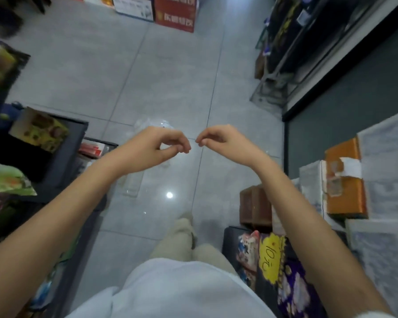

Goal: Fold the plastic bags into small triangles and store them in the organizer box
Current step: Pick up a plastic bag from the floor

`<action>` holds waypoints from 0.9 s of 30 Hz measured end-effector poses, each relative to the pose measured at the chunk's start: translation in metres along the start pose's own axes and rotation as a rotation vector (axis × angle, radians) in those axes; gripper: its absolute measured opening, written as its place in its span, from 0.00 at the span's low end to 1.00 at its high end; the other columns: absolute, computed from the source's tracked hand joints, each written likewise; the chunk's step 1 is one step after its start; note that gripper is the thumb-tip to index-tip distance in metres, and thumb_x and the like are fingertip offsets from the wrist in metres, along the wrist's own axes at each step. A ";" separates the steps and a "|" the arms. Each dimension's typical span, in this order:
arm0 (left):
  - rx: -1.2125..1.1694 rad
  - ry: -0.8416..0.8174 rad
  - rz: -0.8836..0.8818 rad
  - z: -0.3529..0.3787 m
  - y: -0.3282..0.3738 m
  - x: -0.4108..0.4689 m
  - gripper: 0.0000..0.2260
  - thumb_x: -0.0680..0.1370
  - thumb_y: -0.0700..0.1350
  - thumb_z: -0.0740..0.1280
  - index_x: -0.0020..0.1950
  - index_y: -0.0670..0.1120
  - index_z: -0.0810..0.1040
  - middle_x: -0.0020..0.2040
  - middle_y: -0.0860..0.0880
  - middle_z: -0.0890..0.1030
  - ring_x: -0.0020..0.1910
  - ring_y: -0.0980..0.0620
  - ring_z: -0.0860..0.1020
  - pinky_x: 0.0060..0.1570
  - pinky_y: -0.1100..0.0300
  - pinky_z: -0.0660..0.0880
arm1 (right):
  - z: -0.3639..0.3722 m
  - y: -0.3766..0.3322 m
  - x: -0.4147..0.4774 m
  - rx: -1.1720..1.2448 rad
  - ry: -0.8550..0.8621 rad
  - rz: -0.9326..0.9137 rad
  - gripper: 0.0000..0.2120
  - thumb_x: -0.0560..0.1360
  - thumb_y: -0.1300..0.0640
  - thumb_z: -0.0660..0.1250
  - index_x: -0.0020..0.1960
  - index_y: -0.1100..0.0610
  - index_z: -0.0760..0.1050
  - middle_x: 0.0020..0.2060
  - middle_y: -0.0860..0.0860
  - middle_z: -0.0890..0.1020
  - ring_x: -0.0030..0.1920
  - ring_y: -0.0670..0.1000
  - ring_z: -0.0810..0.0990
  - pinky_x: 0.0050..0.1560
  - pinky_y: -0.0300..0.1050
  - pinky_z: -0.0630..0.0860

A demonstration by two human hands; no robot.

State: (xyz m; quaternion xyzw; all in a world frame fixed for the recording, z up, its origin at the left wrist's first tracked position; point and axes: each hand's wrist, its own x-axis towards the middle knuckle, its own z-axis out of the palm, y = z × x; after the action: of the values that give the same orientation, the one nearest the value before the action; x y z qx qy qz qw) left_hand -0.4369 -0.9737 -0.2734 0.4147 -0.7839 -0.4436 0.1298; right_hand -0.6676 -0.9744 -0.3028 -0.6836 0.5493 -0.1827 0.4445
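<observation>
Pre-fold stage: bag [133, 183] hanging unfolded, grip of left hand [163, 146] and right hand [218, 138] pinched on its top edge. Next: flatten, fold lengthwise.

Both bare forearms reach forward and inward, wrists bent down, the left hand [168, 143] and right hand [216, 137] nearly meeting, each with thumb and curled fingertips pinching a clear plastic bag [151, 125].

Left hand [164, 146], right hand [217, 138] pinch clear bag [147, 125] over floor [170, 65].
</observation>
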 end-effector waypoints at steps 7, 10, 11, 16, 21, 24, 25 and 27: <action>0.009 0.076 -0.057 -0.033 -0.034 0.049 0.10 0.79 0.39 0.65 0.47 0.55 0.81 0.46 0.59 0.83 0.50 0.64 0.78 0.42 0.72 0.68 | -0.026 0.008 0.075 0.055 -0.091 -0.014 0.08 0.78 0.64 0.64 0.49 0.55 0.80 0.42 0.45 0.82 0.47 0.44 0.81 0.59 0.47 0.77; 0.003 0.090 -0.116 -0.039 -0.053 0.064 0.10 0.79 0.41 0.65 0.47 0.57 0.80 0.46 0.63 0.82 0.50 0.66 0.78 0.44 0.69 0.70 | -0.032 0.019 0.106 0.040 -0.160 -0.009 0.08 0.78 0.65 0.64 0.49 0.55 0.79 0.42 0.46 0.82 0.48 0.48 0.82 0.58 0.47 0.77; 0.013 0.095 -0.131 -0.040 -0.060 0.069 0.10 0.79 0.41 0.65 0.47 0.57 0.80 0.46 0.63 0.82 0.49 0.69 0.77 0.43 0.70 0.69 | -0.033 0.024 0.118 0.036 -0.180 -0.009 0.08 0.78 0.65 0.64 0.49 0.55 0.79 0.42 0.46 0.82 0.49 0.49 0.82 0.58 0.47 0.77; 0.019 0.121 -0.222 -0.045 -0.089 0.107 0.10 0.79 0.41 0.65 0.48 0.56 0.80 0.47 0.64 0.81 0.48 0.72 0.75 0.43 0.73 0.68 | -0.042 0.049 0.188 0.040 -0.271 -0.028 0.08 0.78 0.66 0.63 0.50 0.58 0.79 0.43 0.49 0.82 0.47 0.47 0.81 0.56 0.42 0.77; -0.013 0.182 -0.340 -0.052 -0.125 0.155 0.12 0.79 0.41 0.64 0.45 0.60 0.78 0.46 0.63 0.81 0.44 0.73 0.75 0.44 0.70 0.69 | -0.051 0.083 0.275 -0.005 -0.349 -0.035 0.10 0.77 0.65 0.63 0.47 0.52 0.80 0.42 0.48 0.83 0.49 0.49 0.82 0.57 0.46 0.77; 0.005 0.179 -0.436 -0.046 -0.159 0.184 0.09 0.77 0.52 0.60 0.43 0.66 0.75 0.47 0.67 0.80 0.49 0.66 0.77 0.51 0.56 0.75 | -0.047 0.110 0.328 -0.032 -0.393 -0.032 0.11 0.77 0.66 0.62 0.47 0.52 0.80 0.42 0.47 0.83 0.48 0.47 0.82 0.56 0.44 0.77; 0.004 0.179 -0.454 -0.042 -0.172 0.192 0.09 0.77 0.52 0.59 0.44 0.67 0.75 0.47 0.67 0.80 0.49 0.65 0.78 0.52 0.54 0.76 | -0.043 0.122 0.345 -0.035 -0.409 -0.024 0.11 0.77 0.66 0.62 0.48 0.53 0.80 0.42 0.48 0.83 0.48 0.47 0.82 0.56 0.44 0.77; -0.014 0.186 -0.485 -0.035 -0.197 0.208 0.11 0.78 0.46 0.62 0.46 0.64 0.76 0.48 0.63 0.81 0.50 0.64 0.78 0.54 0.54 0.75 | -0.029 0.147 0.375 -0.037 -0.442 -0.014 0.12 0.77 0.67 0.61 0.47 0.53 0.79 0.42 0.49 0.83 0.48 0.48 0.82 0.57 0.45 0.77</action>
State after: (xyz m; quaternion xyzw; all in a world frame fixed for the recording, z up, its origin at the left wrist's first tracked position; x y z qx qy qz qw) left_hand -0.4412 -1.2053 -0.4460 0.6287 -0.6429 -0.4272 0.0940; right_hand -0.6515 -1.3290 -0.4953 -0.7190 0.4369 -0.0215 0.5400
